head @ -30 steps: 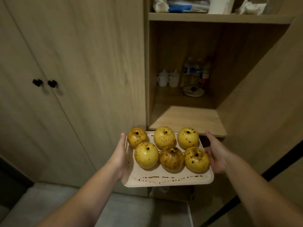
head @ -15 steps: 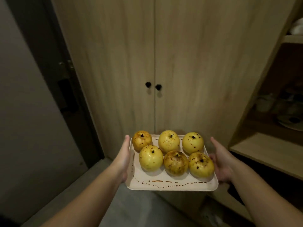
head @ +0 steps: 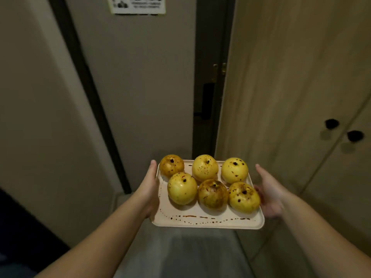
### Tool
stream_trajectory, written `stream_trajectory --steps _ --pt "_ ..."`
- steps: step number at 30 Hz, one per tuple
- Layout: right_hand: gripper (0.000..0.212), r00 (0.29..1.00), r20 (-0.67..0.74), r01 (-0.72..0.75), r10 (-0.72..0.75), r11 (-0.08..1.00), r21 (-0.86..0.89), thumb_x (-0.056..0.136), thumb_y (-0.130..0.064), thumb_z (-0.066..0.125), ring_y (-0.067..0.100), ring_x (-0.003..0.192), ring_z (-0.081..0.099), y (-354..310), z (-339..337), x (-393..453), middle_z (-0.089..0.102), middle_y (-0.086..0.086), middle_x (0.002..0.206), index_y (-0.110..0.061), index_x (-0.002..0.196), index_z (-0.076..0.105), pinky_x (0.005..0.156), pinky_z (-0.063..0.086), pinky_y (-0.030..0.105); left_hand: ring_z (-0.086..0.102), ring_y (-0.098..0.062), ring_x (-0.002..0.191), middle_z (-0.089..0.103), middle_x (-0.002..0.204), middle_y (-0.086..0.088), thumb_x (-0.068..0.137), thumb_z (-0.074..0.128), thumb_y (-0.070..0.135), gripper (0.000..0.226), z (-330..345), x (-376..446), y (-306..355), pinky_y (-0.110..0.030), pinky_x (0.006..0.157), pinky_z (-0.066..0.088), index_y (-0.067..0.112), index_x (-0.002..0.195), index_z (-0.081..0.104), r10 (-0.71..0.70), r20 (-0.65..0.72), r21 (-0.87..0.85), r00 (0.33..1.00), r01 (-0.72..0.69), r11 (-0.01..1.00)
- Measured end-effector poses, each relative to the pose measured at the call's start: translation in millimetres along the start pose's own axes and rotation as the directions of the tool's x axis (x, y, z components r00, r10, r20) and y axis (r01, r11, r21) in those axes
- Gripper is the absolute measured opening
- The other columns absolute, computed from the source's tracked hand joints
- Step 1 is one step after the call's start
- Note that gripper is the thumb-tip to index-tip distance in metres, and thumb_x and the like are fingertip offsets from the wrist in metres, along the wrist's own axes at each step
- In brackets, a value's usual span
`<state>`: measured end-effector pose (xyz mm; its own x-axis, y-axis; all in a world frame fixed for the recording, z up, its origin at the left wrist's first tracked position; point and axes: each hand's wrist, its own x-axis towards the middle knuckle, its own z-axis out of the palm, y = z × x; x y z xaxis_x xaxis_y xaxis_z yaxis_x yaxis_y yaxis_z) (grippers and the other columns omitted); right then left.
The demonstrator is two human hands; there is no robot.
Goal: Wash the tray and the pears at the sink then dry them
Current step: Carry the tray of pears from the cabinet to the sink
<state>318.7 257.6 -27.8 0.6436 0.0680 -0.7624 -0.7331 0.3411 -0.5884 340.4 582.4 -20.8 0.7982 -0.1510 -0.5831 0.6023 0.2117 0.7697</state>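
Observation:
A pale rectangular tray [head: 206, 222] with brown sauce streaks along its near edge is carried level in front of me. Several round yellow pears [head: 204, 167] with dark speckles sit on it in two rows; the middle pear of the near row [head: 212, 194] is the brownest. My left hand [head: 149, 184] grips the tray's left edge, thumb along the rim. My right hand [head: 268, 189] grips the right edge, with the fingers hidden under the tray. No sink is in view.
A grey door [head: 144, 87] with a dark frame, a black handle [head: 206, 101] and a paper notice [head: 138, 4] is straight ahead. Wooden wardrobe doors with black knobs [head: 343, 130] stand at the right. A grey wall is on the left, and grey floor below.
The view has swung left: the open shelf niche left the frame, the wardrobe doors slid to the right, and the grey door came ahead. Both hands keep the same hold on the tray.

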Motion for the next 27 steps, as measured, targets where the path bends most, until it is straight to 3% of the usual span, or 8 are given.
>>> stream_trajectory --steps 6,10,14,23,27 --pt "0.105 0.974 0.189 -0.066 0.123 0.957 -0.283 0.078 -0.091 0.041 0.055 0.103 0.067 -29.9 79.0 44.3 0.067 0.033 0.12 0.0 0.127 0.06 0.079 0.057 0.062 0.074 -0.043 0.103 0.073 0.12 -0.025 0.085 0.019 0.094 0.101 -60.0 -36.6 -13.6 -0.049 0.087 0.056 0.019 0.11 0.082 0.058 -0.247 -0.175 0.967 -0.103 0.979" --pt "0.098 0.955 0.238 -0.062 0.179 0.901 -0.429 0.079 -0.091 0.039 0.052 0.087 0.072 -24.4 138.2 61.8 0.072 0.03 0.11 -0.002 0.116 0.061 0.06 0.059 0.06 0.073 -0.044 0.105 0.073 0.121 -0.025 0.083 0.017 0.096 0.105 -98.4 -72.7 -28.5 -0.052 0.091 0.055 0.018 0.111 0.082 0.047 -0.392 -0.244 0.919 -0.153 0.958" --pt "0.093 0.929 0.282 -0.048 0.24 0.833 -0.551 0.08 -0.091 0.04 0.05 0.081 0.073 1.7 203.1 74.3 0.073 0.03 0.1 -0.002 0.101 0.059 0.065 0.059 0.056 0.074 -0.043 0.101 0.074 0.117 -0.024 0.084 0.018 0.095 0.104 -141.2 -116.8 -49.6 -0.052 0.091 0.055 0.018 0.107 0.083 0.021 -0.532 -0.296 0.846 -0.21 0.932" --pt "0.089 0.793 0.397 -0.038 0.461 0.689 -0.724 0.082 -0.089 0.04 0.053 0.096 0.07 88.1 351.0 74.9 0.071 0.03 0.114 -0.009 0.115 0.062 0.068 0.059 0.062 0.074 -0.043 0.1 0.074 0.117 -0.025 0.083 0.023 0.095 0.103 -249.4 -204.3 -96.2 -0.049 0.081 0.059 0.016 0.105 0.084 -0.061 -0.711 -0.415 0.7 -0.348 0.841" --pt "0.093 0.74 0.43 -0.013 0.517 0.65 -0.759 0.082 -0.089 0.039 0.052 0.096 0.07 120.7 415.0 73.0 0.07 0.03 0.114 -0.005 0.113 0.064 0.066 0.059 0.06 0.071 -0.049 0.105 0.072 0.121 -0.027 0.078 0.027 0.098 0.105 -297.6 -229.7 -105.1 -0.055 0.084 0.059 0.015 0.11 0.082 -0.115 -0.729 -0.477 0.675 -0.381 0.792"
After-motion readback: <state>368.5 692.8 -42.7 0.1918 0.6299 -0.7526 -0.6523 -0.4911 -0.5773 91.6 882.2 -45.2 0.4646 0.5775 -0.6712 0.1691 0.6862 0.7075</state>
